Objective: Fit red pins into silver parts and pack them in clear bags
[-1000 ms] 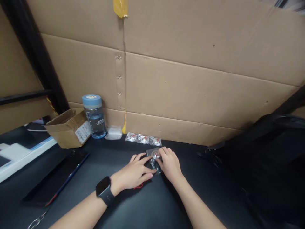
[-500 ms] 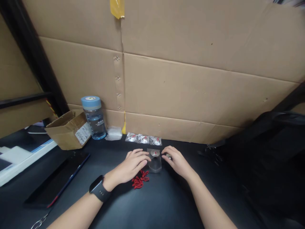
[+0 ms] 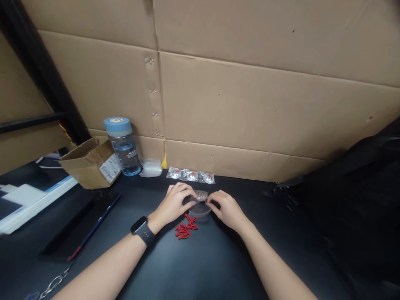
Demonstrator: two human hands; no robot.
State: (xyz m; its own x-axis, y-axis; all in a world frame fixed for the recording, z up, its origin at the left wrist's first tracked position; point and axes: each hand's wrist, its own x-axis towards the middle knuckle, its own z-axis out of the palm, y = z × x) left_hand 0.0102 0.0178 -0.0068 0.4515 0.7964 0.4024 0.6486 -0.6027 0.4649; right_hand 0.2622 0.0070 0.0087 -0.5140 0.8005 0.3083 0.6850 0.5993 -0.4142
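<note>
My left hand (image 3: 173, 203) and my right hand (image 3: 227, 208) meet over a small clear plastic bag (image 3: 200, 204) that holds a round silver piece with a red spot. Both hands pinch the bag at its top edge, fingers curled, just above the black table (image 3: 200, 266). A black watch (image 3: 143, 230) sits on my left wrist. A little heap of red cords (image 3: 185, 228) lies on the table right below the bag. Three more filled bags (image 3: 191, 176) lie in a row behind my hands, against the cardboard wall.
A blue-capped water bottle (image 3: 123, 146), an open cardboard box (image 3: 90, 163) and a stack of empty clear bags (image 3: 151, 167) stand at the back left. A dark flat case with a pen (image 3: 81, 227) lies left; a black bag (image 3: 353, 200) fills the right.
My hands parted and came together again, now pinching the bag's top edge a little farther back. My left hand has come off the red cords, which now lie in the open.
</note>
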